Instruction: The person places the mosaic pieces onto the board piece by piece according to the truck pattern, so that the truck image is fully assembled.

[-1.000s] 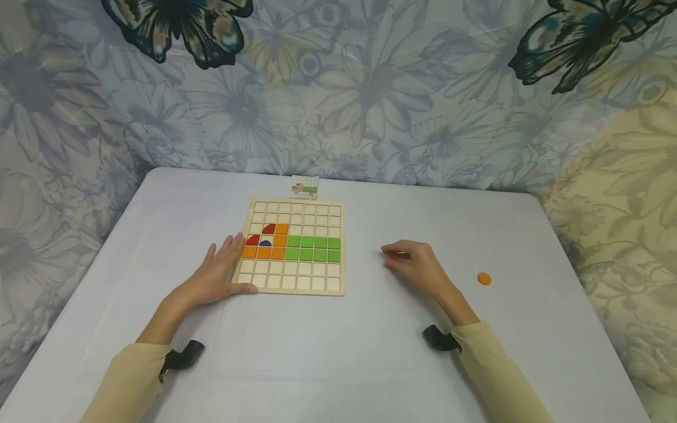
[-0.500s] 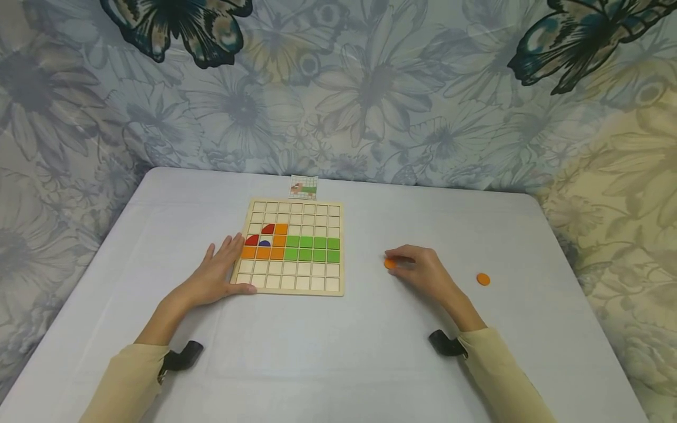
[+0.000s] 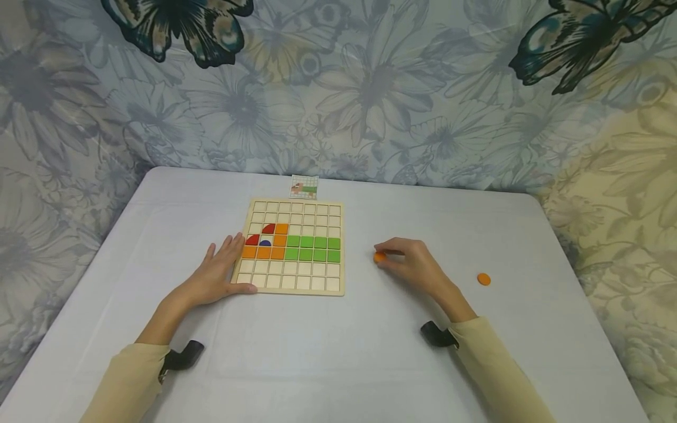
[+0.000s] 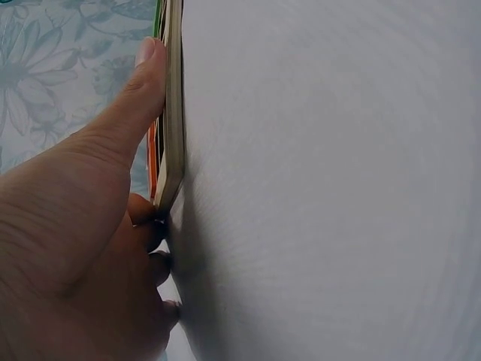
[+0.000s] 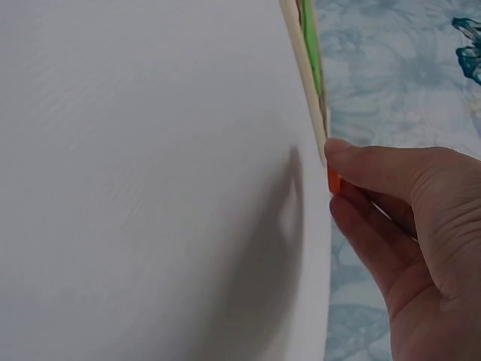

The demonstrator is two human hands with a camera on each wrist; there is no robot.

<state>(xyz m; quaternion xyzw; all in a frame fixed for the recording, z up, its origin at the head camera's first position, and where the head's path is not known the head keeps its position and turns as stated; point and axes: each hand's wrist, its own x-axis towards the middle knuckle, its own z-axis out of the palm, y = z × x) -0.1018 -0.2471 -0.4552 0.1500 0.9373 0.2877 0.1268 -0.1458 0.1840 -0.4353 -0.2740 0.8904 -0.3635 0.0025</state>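
Observation:
My right hand (image 3: 409,264) pinches a small orange disc (image 3: 379,257) between thumb and fingertips, right of the board and apart from it. In the right wrist view the disc (image 5: 334,177) is seen edge-on. The wooden grid board (image 3: 312,286) lies flat on the table. Several green square tiles (image 3: 313,248), orange square tiles (image 3: 263,253), red quarter-round pieces (image 3: 269,229) and a blue half-round piece (image 3: 265,242) sit in its cells. My left hand (image 3: 217,276) rests along the board's left side with fingers extended; its thumb (image 4: 139,90) lies at the near edge.
Another orange disc (image 3: 483,279) lies on the white table (image 3: 317,358) to the right of my right hand. A small picture card (image 3: 304,187) is just behind the board. Floral fabric (image 3: 365,94) hangs behind the table.
My right hand shifted slightly right and toward me, then back left and forward, nearer the board. The orange disc, hidden at first, now shows at its fingertips. My left hand and the board stayed still.

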